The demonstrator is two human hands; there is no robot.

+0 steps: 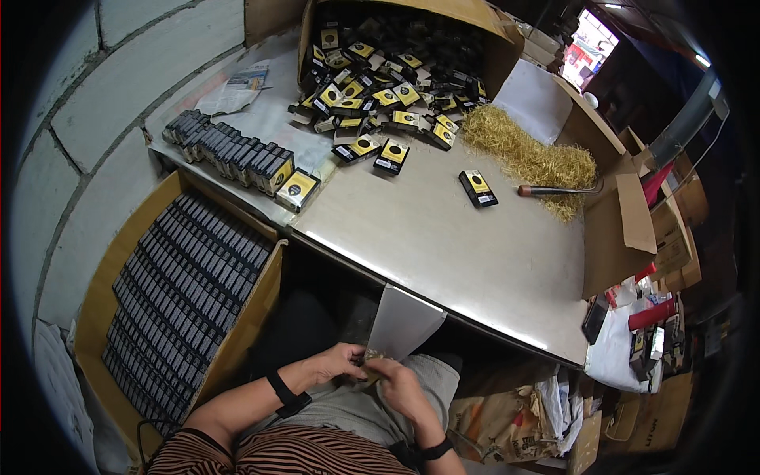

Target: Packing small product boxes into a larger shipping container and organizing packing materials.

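Above my lap my left hand (339, 362) and my right hand (398, 388) meet, fingertips pinched together. Something small and yellowish shows between them, too small to make out. Just beyond the fingers stands a white panel (404, 321), leaning against the table's near edge. On the metal tabletop (419, 229) a single black and yellow small box (477, 189) lies apart from the others. Farther back, a heap of the same boxes (380, 99) spills from a large carton lying on its side.
Small boxes stand in a row (229, 154) along the table's left edge. An open carton (99, 317) at left holds tightly packed rows of them. Golden strands (530, 150) lie at the right beside a wooden-handled tool (538, 190). Cardboard flaps (613, 222) edge the table's right side.
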